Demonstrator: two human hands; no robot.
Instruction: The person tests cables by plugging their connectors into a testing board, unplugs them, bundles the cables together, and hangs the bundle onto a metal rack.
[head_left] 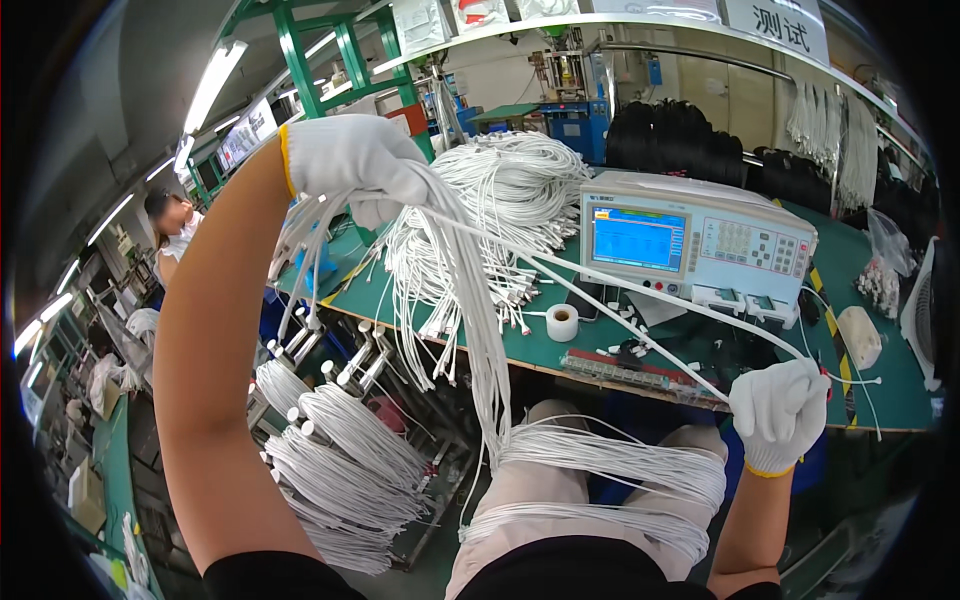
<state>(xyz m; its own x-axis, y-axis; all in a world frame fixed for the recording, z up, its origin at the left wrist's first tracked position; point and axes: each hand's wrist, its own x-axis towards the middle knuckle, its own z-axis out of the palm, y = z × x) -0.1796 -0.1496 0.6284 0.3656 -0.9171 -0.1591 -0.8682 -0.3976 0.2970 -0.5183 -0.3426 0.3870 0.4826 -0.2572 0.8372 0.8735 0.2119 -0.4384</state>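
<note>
My left hand [352, 160], in a white knit glove, is raised at the upper left and closed round a bunch of white cables [480, 320]. Part of the bunch hangs down toward my lap, where more white cables [620, 468] lie across my thighs. Two or so cable strands [640, 335] stretch from the left hand to my right hand [782, 412]. That hand, also gloved, is a fist on the strands beside the table's front edge; the ends inside it are hidden. Behind the strands stands a bench tester [700, 245] with a lit blue screen.
A large heap of white cables [510, 185] covers the green table's left part. Near its front are a white tape roll [562, 322] and a connector strip [645, 376]. Cable coils hang on a rack [350, 440] at lower left. A person [172, 228] is at far left.
</note>
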